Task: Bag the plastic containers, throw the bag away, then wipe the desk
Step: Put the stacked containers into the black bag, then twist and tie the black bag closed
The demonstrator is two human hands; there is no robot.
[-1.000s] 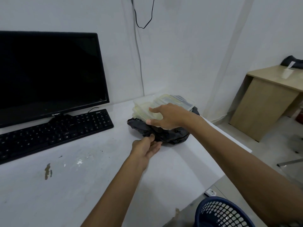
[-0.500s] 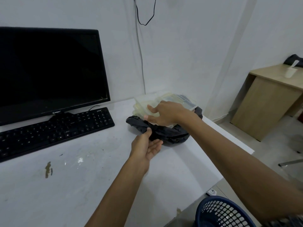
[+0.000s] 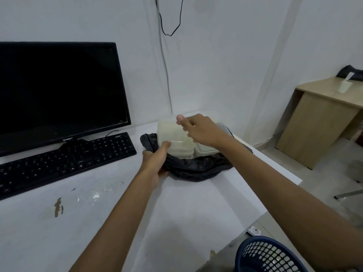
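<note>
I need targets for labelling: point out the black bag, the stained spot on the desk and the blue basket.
black bag (image 3: 198, 169), head view, crumpled front fold
stained spot (image 3: 58, 207), head view, brown mark
blue basket (image 3: 269, 256), head view, mesh wall

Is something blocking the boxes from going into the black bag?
Nothing visible blocks them. The plastic containers sit on the crumpled black bag, not yet inside. The left hand holds both bag and containers; the right hand rests on top.

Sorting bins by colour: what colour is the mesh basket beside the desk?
Dark blue; the mesh basket shows in the head view, bottom right.
</note>
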